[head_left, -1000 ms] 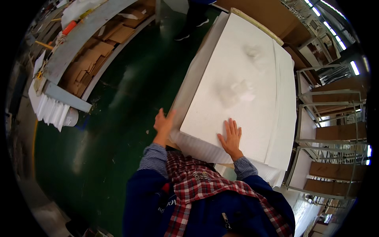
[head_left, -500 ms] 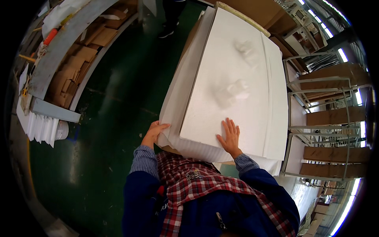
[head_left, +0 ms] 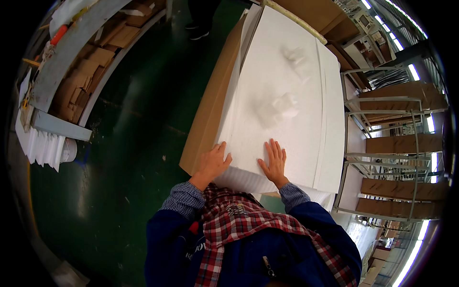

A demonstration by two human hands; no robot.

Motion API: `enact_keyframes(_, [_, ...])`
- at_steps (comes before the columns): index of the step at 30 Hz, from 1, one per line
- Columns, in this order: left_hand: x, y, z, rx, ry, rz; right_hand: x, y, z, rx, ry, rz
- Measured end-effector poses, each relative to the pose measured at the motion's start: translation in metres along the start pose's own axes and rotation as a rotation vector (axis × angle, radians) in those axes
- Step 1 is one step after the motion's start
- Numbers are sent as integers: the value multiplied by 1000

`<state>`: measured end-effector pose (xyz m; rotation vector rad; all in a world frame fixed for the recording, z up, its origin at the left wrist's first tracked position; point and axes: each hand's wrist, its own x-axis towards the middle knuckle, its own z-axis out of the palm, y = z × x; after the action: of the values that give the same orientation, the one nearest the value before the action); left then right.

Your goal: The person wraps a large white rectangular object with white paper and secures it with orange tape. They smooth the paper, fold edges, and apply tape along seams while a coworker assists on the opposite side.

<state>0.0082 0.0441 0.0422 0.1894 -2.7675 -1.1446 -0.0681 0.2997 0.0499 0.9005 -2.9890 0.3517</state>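
Observation:
A large white board lies flat in front of me on a stack, its left edge now covered by a thin white foam sheet. My left hand rests with fingers extended on the folded sheet near the board's front left corner. To its right, my right hand lies spread and flat on the white surface close to the front edge, holding nothing. Two crumpled white clumps, partly blurred, sit farther up the board. Brown cardboard forms the stack's left side.
At the left stands a grey shelf unit holding cardboard pieces. Green floor runs between it and the stack. A person's dark legs show at the far side. Metal racks with brown boxes line the right.
My left hand has moved right and up onto the board, bringing the foam sheet's left flap over its edge. The cardboard side is now exposed. My right hand stays nearly in place.

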Motion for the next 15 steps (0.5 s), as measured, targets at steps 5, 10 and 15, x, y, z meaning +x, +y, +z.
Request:
enact_keyframes(5, [6,8,1,-20,-120,-177,1,-4,-1,-19,-17,-2])
enact_keyframes(10, [0,-17,25,-236,124,-128,0,-1,2,-6,-5,5])
enact_keyframes(15, [6,-22,26,-455,211,-287,0,0,0,-4,13,-1])
